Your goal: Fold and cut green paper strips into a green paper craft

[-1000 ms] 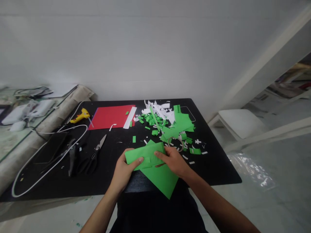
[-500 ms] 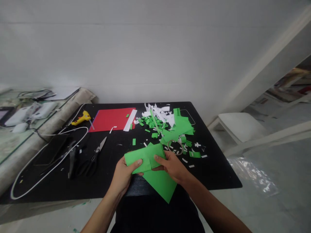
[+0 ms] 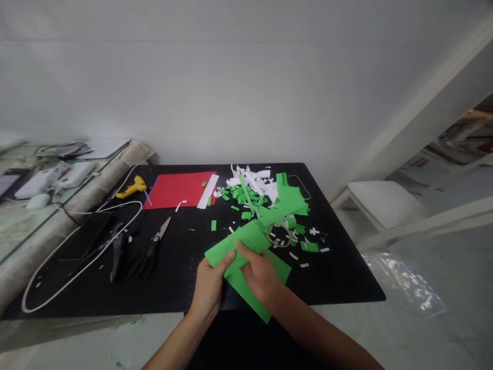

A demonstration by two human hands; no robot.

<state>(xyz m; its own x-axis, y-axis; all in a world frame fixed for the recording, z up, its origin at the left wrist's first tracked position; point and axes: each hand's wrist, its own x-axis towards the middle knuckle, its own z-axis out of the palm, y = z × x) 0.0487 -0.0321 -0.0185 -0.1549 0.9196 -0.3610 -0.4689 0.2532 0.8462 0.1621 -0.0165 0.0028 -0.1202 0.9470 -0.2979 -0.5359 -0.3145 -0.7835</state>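
Note:
Both my hands hold a folded sheet of green paper point(image 3: 246, 241) over the near edge of a black table point(image 3: 181, 277). My left hand point(image 3: 211, 280) pinches the folded part from the left, thumb on top. My right hand point(image 3: 261, 275) lies on the sheet's lower part, thumb pressed onto the fold beside the left thumb. The sheet is tilted, its upper end pointing to the far right. A roll of tape point(image 3: 278, 234) lies just beyond the paper.
Black scissors point(image 3: 148, 252) and a dark tool lie left of my hands. Farther back are a red sheet point(image 3: 175, 189), a yellow glue gun point(image 3: 131, 187), a white cable point(image 3: 77, 257) and a heap of green and white paper scraps point(image 3: 262, 198). A white stool point(image 3: 381, 200) stands to the right.
The green sheet has turned counter-clockwise and now tilts up to the right. Both hands have drawn closer together on it, the right hand sliding left over the sheet.

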